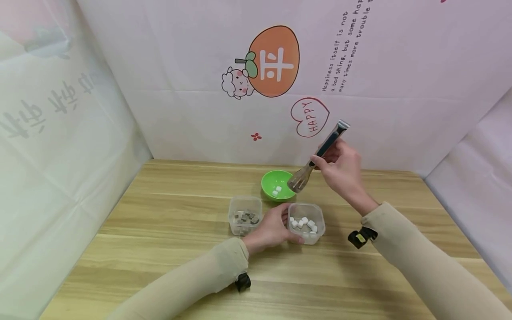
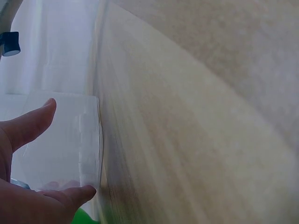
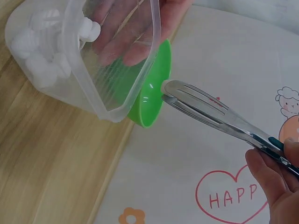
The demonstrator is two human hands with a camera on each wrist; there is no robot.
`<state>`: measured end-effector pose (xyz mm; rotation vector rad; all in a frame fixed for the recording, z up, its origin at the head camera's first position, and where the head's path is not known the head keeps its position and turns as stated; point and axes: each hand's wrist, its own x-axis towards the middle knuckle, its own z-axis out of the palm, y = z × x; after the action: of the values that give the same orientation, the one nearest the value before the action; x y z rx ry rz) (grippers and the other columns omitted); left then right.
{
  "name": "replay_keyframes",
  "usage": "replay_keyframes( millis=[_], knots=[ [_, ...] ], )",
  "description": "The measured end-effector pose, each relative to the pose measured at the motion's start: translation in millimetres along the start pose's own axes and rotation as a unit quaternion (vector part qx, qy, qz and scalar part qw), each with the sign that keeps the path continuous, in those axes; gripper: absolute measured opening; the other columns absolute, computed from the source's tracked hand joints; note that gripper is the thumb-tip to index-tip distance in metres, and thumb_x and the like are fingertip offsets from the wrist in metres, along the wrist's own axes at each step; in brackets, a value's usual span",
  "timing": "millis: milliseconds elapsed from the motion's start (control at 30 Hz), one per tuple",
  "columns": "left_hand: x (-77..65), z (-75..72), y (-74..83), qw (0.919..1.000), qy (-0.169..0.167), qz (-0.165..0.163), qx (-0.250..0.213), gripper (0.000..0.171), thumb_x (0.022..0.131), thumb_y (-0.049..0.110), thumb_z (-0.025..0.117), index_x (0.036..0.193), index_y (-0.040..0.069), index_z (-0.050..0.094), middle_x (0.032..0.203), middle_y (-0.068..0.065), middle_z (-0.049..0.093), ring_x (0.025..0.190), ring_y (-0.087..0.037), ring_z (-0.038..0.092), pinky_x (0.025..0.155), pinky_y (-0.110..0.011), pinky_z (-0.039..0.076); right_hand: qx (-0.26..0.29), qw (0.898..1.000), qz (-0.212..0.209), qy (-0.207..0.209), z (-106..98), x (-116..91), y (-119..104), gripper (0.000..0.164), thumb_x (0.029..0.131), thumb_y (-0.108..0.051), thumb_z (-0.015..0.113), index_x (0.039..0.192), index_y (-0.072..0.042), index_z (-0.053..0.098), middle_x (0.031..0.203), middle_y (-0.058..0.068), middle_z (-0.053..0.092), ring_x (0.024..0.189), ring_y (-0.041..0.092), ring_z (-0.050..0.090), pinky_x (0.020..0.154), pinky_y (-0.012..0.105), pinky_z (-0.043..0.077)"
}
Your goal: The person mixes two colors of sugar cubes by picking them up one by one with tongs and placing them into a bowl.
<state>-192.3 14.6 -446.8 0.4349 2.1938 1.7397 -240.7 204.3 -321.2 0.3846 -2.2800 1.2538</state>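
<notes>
My right hand (image 1: 342,168) holds a pair of metal tongs (image 1: 328,144) with dark grips, slanting down to the green bowl's right rim. A pale piece (image 3: 165,87) shows between the tong tips in the right wrist view. Two small white cubes (image 1: 278,189) lie in the green bowl (image 1: 269,181). My left hand (image 1: 270,230) holds a clear plastic container (image 1: 318,212) by its left side, thumb at the front and fingers behind. Several white rounded cubes (image 1: 305,220) lie inside it. In the left wrist view the thumb and a finger (image 2: 81,193) lie along the container's wall.
Left of my left hand stands a second clear container (image 1: 235,205) with several dark grey-brown pieces (image 1: 248,217). Everything stands on a wood-grain table (image 1: 180,249). A printed white cloth (image 1: 192,120) hangs behind the table, with more cloth at both sides.
</notes>
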Motion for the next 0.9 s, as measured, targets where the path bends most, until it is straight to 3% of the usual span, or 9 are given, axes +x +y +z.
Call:
replay_keyframes(
  millis=[233, 533, 900],
  knots=[
    [0.1, -0.6, 1.7, 1.0000, 0.000, 0.003, 0.000, 0.100, 0.066, -0.003, 0.098, 0.152, 0.001, 0.048, 0.145, -0.013, 0.061, 0.133, -0.024, 0.059, 0.111, -0.028, 0.049, 0.007, 1.000, 0.006, -0.014, 18, 7, 7, 0.023, 0.093, 0.002, 0.077, 0.111, 0.005, 0.064, 0.091, 0.015, 0.072, 0.075, 0.022, 0.068, 0.063, 0.017, 0.058],
    [-0.6, -0.2, 1.1, 1.0000, -0.006, 0.002, -0.005, 0.098, 0.067, -0.002, 0.098, 0.152, 0.002, 0.048, 0.142, -0.011, 0.064, 0.131, -0.022, 0.060, 0.110, -0.028, 0.050, -0.024, 0.999, 0.010, -0.022, 37, 8, 15, 0.019, 0.092, 0.003, 0.078, 0.103, 0.003, 0.063, 0.088, 0.015, 0.070, 0.073, 0.024, 0.066, 0.057, 0.018, 0.055],
    [-1.0, -0.2, 1.2, 1.0000, -0.004, 0.003, -0.005, 0.097, 0.068, -0.004, 0.098, 0.151, 0.000, 0.048, 0.142, -0.011, 0.063, 0.131, -0.022, 0.060, 0.110, -0.030, 0.050, -0.029, 0.999, 0.020, -0.025, 45, 10, 21, 0.020, 0.093, 0.003, 0.077, 0.105, 0.003, 0.062, 0.090, 0.015, 0.070, 0.076, 0.026, 0.066, 0.059, 0.020, 0.054]
  ],
)
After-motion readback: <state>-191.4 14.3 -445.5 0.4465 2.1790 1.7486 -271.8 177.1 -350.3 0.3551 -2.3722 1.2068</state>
